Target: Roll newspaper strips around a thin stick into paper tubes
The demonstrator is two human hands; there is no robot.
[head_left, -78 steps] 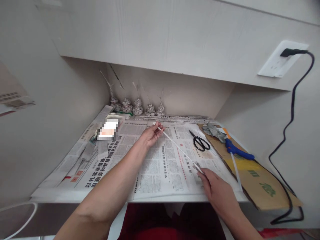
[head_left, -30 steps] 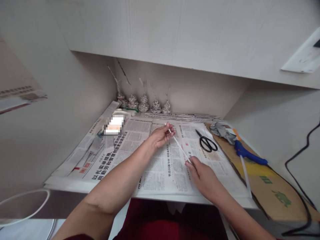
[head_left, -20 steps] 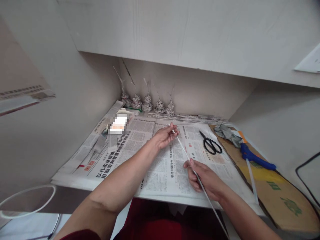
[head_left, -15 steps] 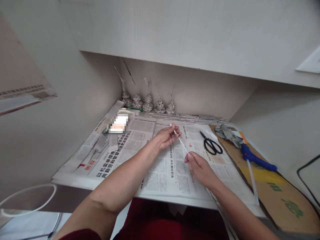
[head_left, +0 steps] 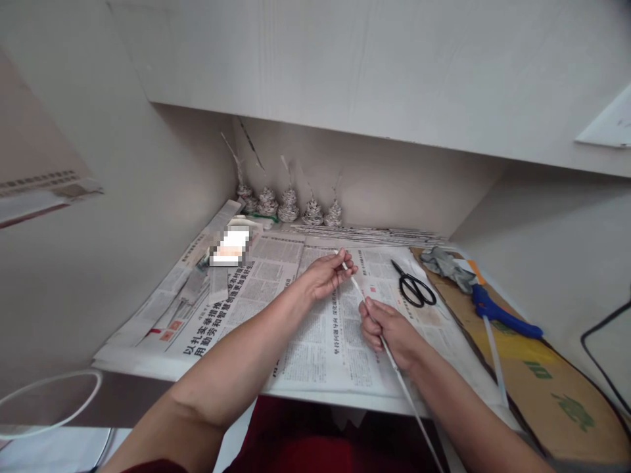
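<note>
Plainly, in the head view, the left hand (head_left: 331,272) pinched a thin white strip (head_left: 402,381) near its far end, the right hand (head_left: 387,326) closed round it nearer; it crossed above newspaper (head_left: 315,358) whose left-hand headline read "用勤劳和智慧". Green-printed cardboard (head_left: 532,401) lay right, its mark illegible.

Newspaper (head_left: 313,361) covers most of the worktop (head_left: 511,414). Five coiled paper gourds (head_left: 288,207) stand along its back edge, from left corner to middle, with paper sticks (head_left: 369,234) to their right. A phone (head_left: 230,247) rests toward the left edge. Over the middle, a held paper stick (head_left: 401,384) runs from the left hand (head_left: 331,274) to the right hand (head_left: 389,326) and past the front edge. Scissors (head_left: 417,291) lie right of both hands; cardboard (head_left: 566,376) along the right edge carries a glue gun (head_left: 510,319).
</note>
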